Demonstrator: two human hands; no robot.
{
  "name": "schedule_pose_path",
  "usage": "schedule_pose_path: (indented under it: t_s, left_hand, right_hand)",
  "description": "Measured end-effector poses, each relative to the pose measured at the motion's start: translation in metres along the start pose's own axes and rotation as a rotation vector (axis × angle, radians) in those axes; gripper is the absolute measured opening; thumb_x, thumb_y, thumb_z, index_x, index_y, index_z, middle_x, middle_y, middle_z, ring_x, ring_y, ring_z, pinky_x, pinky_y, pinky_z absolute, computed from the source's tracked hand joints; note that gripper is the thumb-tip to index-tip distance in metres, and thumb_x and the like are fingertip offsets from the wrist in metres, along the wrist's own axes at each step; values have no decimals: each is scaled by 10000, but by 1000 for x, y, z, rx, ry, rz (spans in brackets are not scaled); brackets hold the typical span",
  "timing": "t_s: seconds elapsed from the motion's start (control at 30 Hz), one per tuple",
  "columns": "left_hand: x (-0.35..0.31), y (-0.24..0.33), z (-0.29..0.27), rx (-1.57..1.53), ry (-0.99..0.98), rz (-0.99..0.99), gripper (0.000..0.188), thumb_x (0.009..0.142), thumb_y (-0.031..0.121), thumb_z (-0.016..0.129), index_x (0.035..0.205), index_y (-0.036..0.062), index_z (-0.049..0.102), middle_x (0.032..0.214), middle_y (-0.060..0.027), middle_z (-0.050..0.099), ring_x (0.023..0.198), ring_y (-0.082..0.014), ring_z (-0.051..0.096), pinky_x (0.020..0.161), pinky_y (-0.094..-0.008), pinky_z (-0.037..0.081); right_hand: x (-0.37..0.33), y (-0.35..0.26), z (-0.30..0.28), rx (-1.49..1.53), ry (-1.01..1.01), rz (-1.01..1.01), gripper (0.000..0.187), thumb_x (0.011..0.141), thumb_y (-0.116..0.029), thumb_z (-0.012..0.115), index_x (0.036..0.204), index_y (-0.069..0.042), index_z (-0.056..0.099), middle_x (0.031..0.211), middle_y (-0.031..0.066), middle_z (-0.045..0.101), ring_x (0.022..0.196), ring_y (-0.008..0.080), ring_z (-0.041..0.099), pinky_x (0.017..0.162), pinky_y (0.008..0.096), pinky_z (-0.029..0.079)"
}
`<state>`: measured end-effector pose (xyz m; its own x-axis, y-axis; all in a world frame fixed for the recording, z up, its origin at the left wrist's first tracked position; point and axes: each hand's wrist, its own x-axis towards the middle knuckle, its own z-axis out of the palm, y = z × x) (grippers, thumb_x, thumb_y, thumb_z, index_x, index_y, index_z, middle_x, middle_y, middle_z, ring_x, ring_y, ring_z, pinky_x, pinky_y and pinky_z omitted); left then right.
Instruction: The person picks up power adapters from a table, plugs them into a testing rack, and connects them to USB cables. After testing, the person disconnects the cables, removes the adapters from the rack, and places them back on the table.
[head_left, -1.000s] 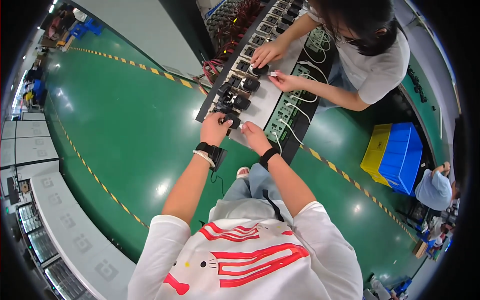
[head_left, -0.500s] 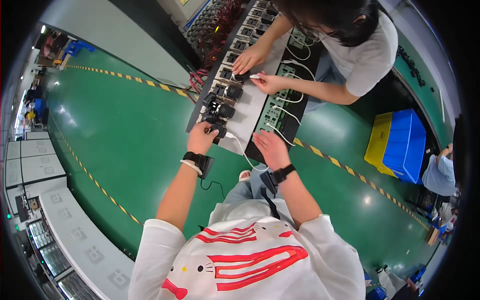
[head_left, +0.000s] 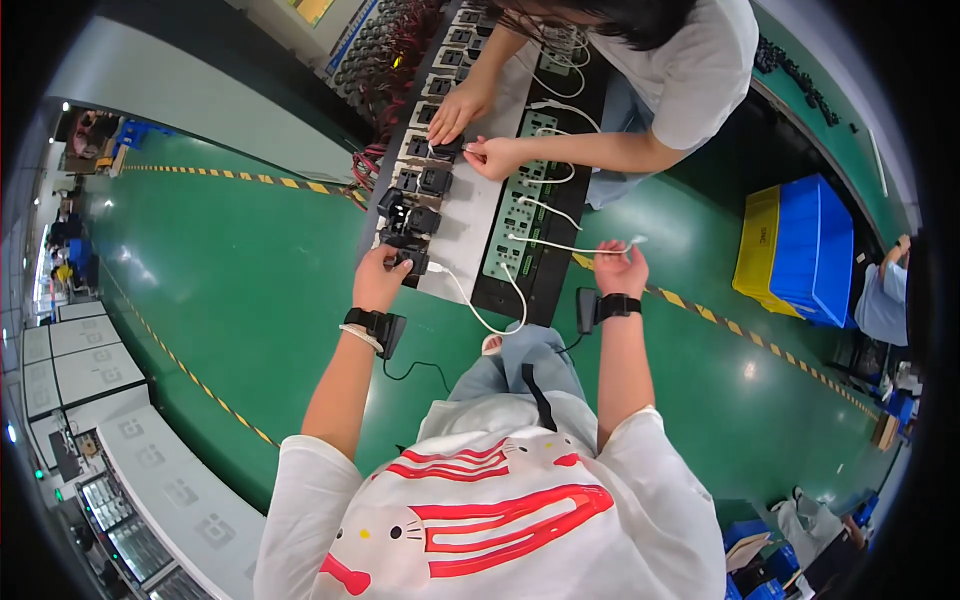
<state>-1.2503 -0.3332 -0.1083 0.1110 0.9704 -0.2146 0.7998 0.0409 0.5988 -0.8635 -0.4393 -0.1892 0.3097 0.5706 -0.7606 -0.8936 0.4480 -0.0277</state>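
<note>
My left hand [head_left: 378, 278] is closing around a black adapter [head_left: 408, 258] at the near end of the counter [head_left: 470, 225], fingers wrapped over its near side. A white cable [head_left: 480, 315] is running from that adapter, looping down toward my lap and rising to my right hand [head_left: 620, 268]. My right hand is pinching the far end of the cable, with the white plug [head_left: 637, 240] showing just above the fingertips; this hand is hovering off the right edge of the counter, well apart from my left hand. A black wrist device [head_left: 378, 326] is sitting on my left wrist, and a matching one is strapped to my right.

Beyond my left hand, a row of black adapters [head_left: 420, 185] is lining the left side of the counter. Between my hands, a green socket strip [head_left: 520, 205] is lying along the counter with white cables resting on it.

Farther ahead, a co-worker's hands [head_left: 475, 135] are working on another adapter in the row. To the right of my right hand, a blue and yellow crate [head_left: 800, 250] is standing on the green floor [head_left: 230, 270].
</note>
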Motion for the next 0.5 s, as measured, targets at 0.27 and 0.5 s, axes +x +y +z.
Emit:
schedule_pose_path:
  t_s: [0.27, 0.5]
  left_hand:
    - [3, 12, -10, 128, 37, 156, 296, 741, 187, 708, 962, 8, 625, 931, -151, 616, 807, -289, 605, 747, -374, 481]
    - [33, 69, -2, 143, 168, 244, 274, 764, 220, 659, 995, 72, 662, 969, -118, 621, 911, -326, 578, 795, -400, 471]
  right_hand:
    - [5, -100, -12, -349, -526, -125, 184, 923, -184, 418, 853, -23, 474, 787, 58, 519, 623, 138, 429, 595, 255, 373]
    - [-78, 82, 60, -1198, -665, 28, 207, 844, -67, 531, 1029, -18, 611, 945, 49, 617, 704, 81, 499, 647, 229, 418]
